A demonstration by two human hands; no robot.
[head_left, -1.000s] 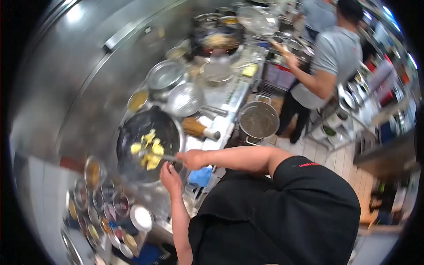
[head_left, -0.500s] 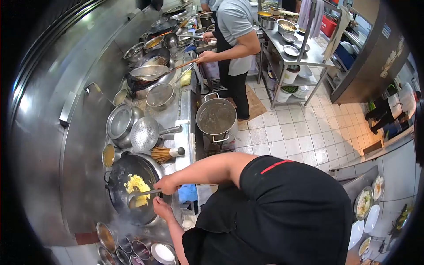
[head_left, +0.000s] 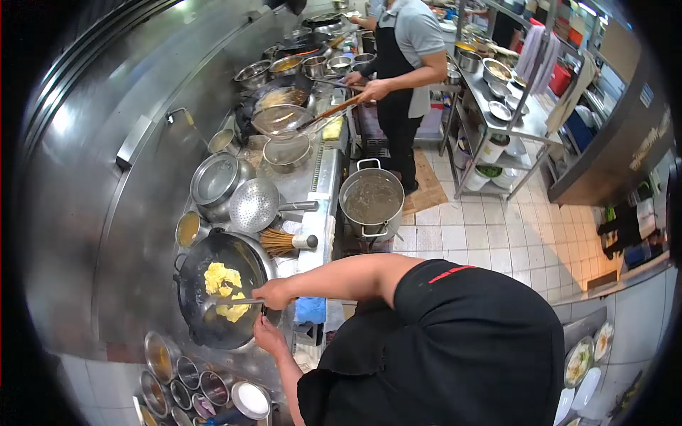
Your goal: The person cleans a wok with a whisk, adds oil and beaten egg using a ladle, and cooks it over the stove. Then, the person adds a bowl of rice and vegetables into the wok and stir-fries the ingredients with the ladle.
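Note:
A black wok (head_left: 202,323) sits on the stove with several pieces of yellow scrambled egg (head_left: 223,275) in it. My right hand (head_left: 275,292) is wrapped round the handle of a metal ladle (head_left: 241,302), which reaches across the wok among the lower egg pieces. The ladle's bowl lies low in the wok, left of the egg. Just below, my left hand (head_left: 271,336) is closed at the wok's near edge, on its handle, which the fingers partly cover.
Beside the wok lie a bamboo brush (head_left: 278,242), a perforated strainer (head_left: 254,205) and metal bowls (head_left: 215,179). Seasoning containers (head_left: 214,387) crowd the lower left. A large pot (head_left: 371,200) stands on the right. Farther up, a co-worker (head_left: 408,67) holds a wooden-handled strainer over another wok.
The egg, one mass before, is now spread into separate pieces. The ladle lies flatter across the wok. My view has shifted, so the surroundings appear farther right.

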